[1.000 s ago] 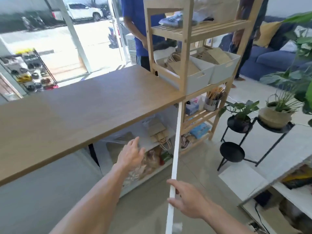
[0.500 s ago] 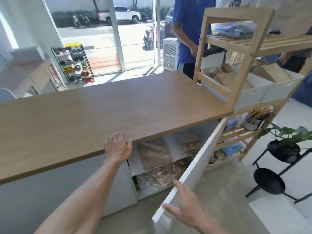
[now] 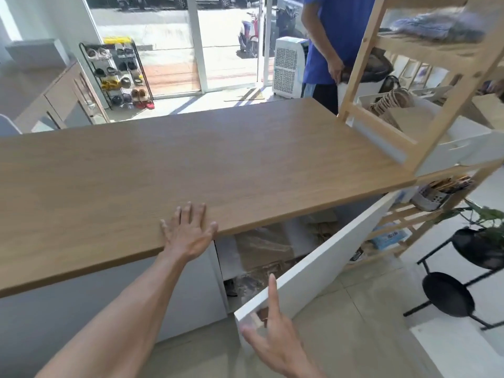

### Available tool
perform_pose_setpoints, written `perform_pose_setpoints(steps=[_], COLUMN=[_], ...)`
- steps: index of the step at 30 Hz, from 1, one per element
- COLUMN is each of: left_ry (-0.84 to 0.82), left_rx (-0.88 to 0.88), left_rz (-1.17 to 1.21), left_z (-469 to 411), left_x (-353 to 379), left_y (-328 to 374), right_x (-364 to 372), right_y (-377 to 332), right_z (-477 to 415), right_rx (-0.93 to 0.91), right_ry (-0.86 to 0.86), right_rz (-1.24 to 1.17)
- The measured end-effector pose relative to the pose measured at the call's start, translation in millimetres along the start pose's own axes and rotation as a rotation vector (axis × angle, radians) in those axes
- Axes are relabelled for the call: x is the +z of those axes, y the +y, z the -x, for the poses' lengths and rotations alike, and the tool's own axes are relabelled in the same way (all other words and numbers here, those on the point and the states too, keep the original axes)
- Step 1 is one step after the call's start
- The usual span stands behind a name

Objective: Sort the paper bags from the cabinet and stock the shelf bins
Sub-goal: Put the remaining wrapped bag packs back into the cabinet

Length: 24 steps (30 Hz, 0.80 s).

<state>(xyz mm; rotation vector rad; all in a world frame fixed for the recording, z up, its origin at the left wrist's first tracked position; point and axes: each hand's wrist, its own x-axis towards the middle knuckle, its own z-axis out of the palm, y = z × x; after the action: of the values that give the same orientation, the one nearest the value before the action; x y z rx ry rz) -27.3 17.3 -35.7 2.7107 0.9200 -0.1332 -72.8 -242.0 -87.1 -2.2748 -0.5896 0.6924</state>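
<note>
left hand [image 3: 188, 236] sliding up onto the near edge of the counter [image 3: 191, 159], fingers flat and spread, right hand [image 3: 275, 342] (fingers splayed) easing off the corner of the cabinet door [image 3: 327, 263], paper bags [image 3: 261, 249] lying inside the cabinet [image 3: 81, 309]

open gap into the cabinet [image 3: 227, 255] under the countertop [image 3: 218, 159], white door [image 3: 313, 274] ajar at right

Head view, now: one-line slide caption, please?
Left hand flat on the wooden countertop, right hand at the edge of the open cabinet door, paper bags visible inside.
</note>
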Motion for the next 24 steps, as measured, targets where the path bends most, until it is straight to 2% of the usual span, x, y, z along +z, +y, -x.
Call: perform_pose_setpoints(steps=[4, 9, 24], left_ry=[-0.013, -0.056, -0.111], left_rx=[0.007, -0.013, -0.035], left_rz=[0.001, 0.006, 0.018], left_z=[-3.1, -6.8, -11.9], left_x=[3.4, 1.5, -0.9], left_y=[-0.2, -2.7, -0.8], right_x=[22.8, 22.2, 10.9], right_y=[-7.7, -21.5, -52.9], right_z=[-13.2, -38.9, -124.1], right_rx=[-0.084, -0.226, -0.162], right_ry=[0.002, -0.073, -0.139], right_rz=[0.054, -0.006, 0.0])
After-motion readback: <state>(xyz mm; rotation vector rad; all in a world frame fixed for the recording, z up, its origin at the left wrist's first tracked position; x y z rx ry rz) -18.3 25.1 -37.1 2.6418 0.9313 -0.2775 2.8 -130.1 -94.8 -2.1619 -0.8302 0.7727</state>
